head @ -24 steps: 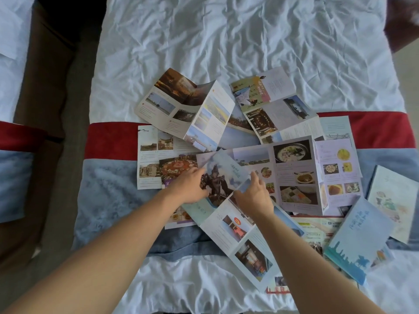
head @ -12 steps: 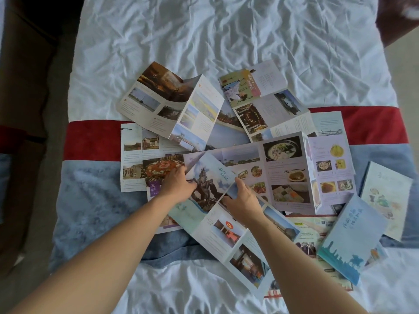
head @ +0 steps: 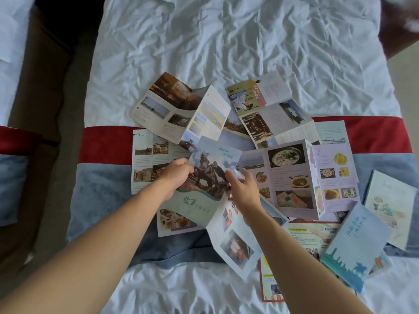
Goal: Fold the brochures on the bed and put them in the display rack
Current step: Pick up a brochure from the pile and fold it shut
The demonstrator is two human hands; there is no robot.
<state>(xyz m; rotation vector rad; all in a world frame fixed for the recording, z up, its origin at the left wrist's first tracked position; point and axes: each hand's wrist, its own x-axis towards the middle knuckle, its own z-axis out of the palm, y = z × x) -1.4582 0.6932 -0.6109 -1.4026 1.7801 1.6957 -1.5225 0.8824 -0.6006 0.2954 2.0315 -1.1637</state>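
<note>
Several unfolded brochures lie scattered across the bed. Both hands hold a brochure with a horse statue picture raised off the pile. My left hand pinches its left edge. My right hand grips its right edge where the panels bend; the lower panels hang down toward me. A food-photo brochure lies just right of my hands. A landscape brochure sits propped behind. A folded blue brochure rests at lower right. No display rack is in view.
A red and grey-blue bed runner crosses the white sheet under the brochures. A second bed stands at the left across a brown floor gap. Another pale folded brochure lies at the far right.
Both hands have lifted the horse statue brochure higher off the pile and turned its cover panel upward. The view has shifted slightly.
</note>
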